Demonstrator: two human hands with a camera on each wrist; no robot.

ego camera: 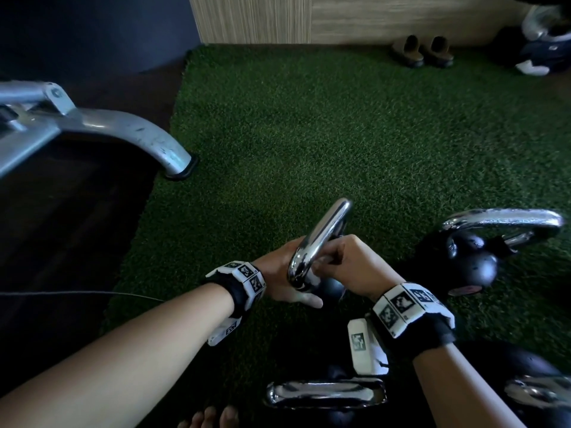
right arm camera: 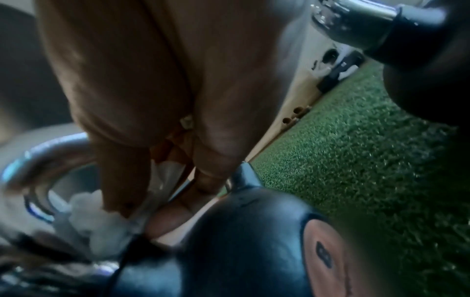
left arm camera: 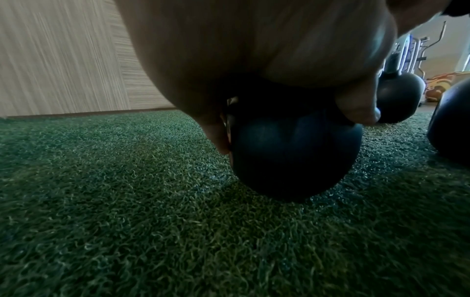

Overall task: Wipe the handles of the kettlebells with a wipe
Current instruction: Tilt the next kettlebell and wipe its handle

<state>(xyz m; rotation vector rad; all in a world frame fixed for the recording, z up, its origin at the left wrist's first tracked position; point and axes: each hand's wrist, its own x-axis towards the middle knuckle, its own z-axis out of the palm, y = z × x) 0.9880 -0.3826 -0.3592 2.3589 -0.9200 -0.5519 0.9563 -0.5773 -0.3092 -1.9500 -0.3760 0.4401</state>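
A kettlebell with a black ball [left arm camera: 292, 156] and a chrome handle [ego camera: 323, 239] stands tilted on the green turf, centre of the head view. My left hand [ego camera: 284, 279] grips its ball from the left, with the thumb [left arm camera: 361, 108] and a finger [left arm camera: 218, 136] down either side. My right hand [ego camera: 340, 261] is curled at the handle's lower end, pinching a crumpled white wipe [right arm camera: 101, 217] against the chrome near where the handle meets the ball. A bit of the wipe [ego camera: 315, 281] shows below the handle's bend.
Another kettlebell [ego camera: 475, 261] lies to the right, a chrome handle [ego camera: 324, 393] sits just below my wrists, and one more kettlebell [ego camera: 537, 393] is at the bottom right. A metal bench leg [ego camera: 123, 131] stands left on the turf [ego camera: 309, 134]. Slippers [ego camera: 423, 52] rest by the far wall.
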